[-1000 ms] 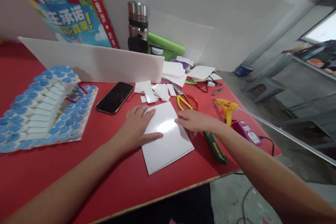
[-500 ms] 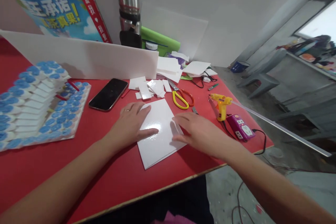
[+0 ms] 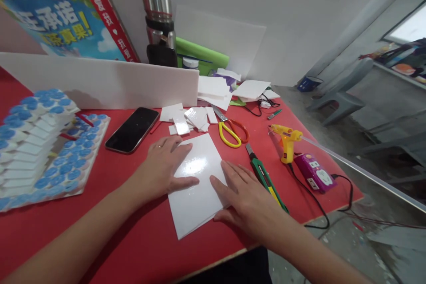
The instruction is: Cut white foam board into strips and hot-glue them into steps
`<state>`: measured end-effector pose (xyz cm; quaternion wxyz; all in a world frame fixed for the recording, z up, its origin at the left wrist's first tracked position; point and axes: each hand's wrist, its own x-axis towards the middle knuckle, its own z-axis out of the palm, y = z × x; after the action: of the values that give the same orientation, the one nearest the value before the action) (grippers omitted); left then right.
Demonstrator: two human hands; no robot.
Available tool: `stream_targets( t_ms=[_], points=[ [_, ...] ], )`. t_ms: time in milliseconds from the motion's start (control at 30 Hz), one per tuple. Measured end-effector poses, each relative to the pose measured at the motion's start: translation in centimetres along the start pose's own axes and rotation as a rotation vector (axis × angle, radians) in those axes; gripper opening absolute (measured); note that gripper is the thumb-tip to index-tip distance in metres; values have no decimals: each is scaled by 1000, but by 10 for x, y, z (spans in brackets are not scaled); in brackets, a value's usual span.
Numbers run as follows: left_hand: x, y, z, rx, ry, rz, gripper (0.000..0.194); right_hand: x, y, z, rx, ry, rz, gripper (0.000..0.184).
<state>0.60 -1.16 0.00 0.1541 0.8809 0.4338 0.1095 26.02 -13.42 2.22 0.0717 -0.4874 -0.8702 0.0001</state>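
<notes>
White sheets [image 3: 196, 204] btwn L hand [image 3: 163, 165] & R hand [image 3: 244, 193], both touching

- My left hand [image 3: 163, 164] rests on the layered white board [image 3: 193, 204].
- My right hand [image 3: 248, 195] touches its right edge.
- Near that hand, a green cutter [image 3: 262, 174] lies on the red worktop [image 3: 140, 239].
</notes>
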Motion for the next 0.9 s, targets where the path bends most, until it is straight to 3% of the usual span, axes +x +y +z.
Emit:
stream_targets(
  t_ms=[100,267,700,900],
  points=[
    [6,-2,1,-47,20,14,87,3,-3,-5,11,-21,29,81],
    [7,-1,6,-43,110,18,66,3,-4,-9,-6,-39,28,80],
    [9,-3,9,-38,114,71,66,2,-4,-9,1,-19,45,69],
    [6,11,8,96,159,113,55,5,-7,-13,-30,-29,37,71]
  ],
)
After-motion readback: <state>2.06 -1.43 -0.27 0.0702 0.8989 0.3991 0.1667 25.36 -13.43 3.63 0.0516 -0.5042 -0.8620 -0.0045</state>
